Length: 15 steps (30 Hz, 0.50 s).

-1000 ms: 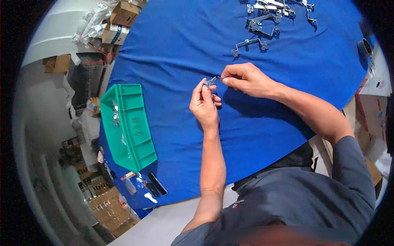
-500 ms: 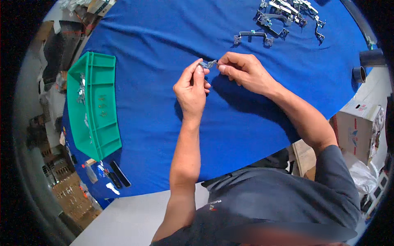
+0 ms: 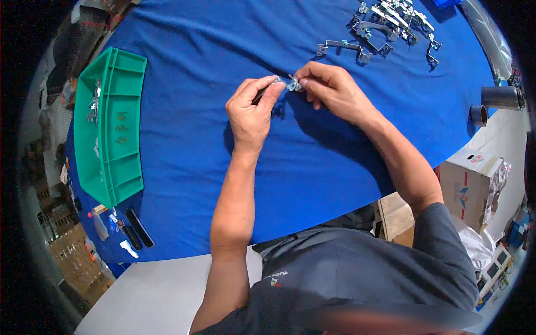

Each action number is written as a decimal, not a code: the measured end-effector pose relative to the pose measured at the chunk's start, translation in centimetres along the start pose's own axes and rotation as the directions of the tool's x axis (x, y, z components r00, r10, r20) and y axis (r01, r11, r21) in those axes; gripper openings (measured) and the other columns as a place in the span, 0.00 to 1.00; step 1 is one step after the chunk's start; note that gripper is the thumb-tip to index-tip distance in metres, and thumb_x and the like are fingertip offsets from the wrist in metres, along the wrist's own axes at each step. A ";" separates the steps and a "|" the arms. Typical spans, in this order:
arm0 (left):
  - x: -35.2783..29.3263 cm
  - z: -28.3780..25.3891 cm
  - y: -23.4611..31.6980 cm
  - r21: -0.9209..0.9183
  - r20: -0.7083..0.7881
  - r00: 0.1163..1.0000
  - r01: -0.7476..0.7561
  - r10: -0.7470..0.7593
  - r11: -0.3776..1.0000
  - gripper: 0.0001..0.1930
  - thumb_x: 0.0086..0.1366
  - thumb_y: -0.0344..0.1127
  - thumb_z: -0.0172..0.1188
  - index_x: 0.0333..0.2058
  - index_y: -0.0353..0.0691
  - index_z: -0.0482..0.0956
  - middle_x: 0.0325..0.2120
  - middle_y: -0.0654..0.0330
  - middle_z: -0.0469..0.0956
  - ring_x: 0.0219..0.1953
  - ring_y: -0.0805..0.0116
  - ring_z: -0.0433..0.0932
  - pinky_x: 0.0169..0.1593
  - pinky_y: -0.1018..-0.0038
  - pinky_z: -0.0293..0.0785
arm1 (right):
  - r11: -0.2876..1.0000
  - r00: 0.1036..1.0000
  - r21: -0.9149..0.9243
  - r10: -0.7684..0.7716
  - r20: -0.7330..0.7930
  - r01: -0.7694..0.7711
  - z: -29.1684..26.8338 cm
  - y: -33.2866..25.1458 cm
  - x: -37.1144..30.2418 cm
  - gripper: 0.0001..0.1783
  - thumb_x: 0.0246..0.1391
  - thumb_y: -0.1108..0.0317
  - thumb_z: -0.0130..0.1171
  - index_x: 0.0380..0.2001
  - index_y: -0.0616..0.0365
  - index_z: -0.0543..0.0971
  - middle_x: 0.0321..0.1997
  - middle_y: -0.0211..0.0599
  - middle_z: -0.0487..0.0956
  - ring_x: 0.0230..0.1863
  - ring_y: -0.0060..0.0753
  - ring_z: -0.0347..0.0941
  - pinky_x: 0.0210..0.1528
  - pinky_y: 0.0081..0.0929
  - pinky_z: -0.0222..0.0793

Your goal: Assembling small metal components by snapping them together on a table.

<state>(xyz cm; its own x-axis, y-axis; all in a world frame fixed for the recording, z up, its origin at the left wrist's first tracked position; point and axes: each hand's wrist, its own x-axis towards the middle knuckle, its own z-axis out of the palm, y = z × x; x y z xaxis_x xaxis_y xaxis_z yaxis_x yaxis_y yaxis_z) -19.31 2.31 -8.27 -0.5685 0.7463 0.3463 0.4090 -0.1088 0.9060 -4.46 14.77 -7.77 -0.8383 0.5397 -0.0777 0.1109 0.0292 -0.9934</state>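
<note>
Over the middle of the blue cloth, my left hand (image 3: 252,111) pinches a small metal part between thumb and fingers; most of that part is covered by the fingertips. My right hand (image 3: 334,92) faces it, its thumb and forefinger closed on a small silvery metal bracket (image 3: 293,84). The bracket shows in the gap between the two hands, close to the left fingertips. Whether the two pieces are joined I cannot tell. Both hands are held above the cloth and cast shadows on it.
A green compartment tray (image 3: 115,151) with small metal pieces stands at the left. Several dark and silvery metal brackets (image 3: 341,44) lie at the far right. Near the left front edge is a black flat case (image 3: 140,228). A dark cylinder (image 3: 478,115) sits at the right edge.
My hands have turned the metal parts, and the bracket shows more openly between them. My left fingers have curled in closer. The whole view has shifted slightly, moving the tray leftward.
</note>
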 end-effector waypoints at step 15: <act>-0.5 0.2 0.5 0.105 -0.062 0.988 -0.134 0.141 0.985 0.09 0.56 0.26 0.70 0.37 0.34 0.85 0.29 0.61 0.80 0.28 0.78 0.74 0.32 0.82 0.69 | 0.986 0.996 0.168 0.008 -0.091 0.008 -0.5 -0.7 0.2 0.12 0.63 0.63 0.56 0.39 0.61 0.80 0.27 0.24 0.76 0.25 0.13 0.66 0.25 0.16 0.63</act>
<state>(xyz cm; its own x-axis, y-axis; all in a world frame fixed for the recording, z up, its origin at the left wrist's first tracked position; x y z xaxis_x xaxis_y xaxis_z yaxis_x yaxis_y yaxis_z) -18.68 2.06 -8.05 -0.5484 0.6812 0.4849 0.5539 -0.1385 0.8210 -4.40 15.28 -7.08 -0.7856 0.6139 -0.0775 0.0130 -0.1088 -0.9940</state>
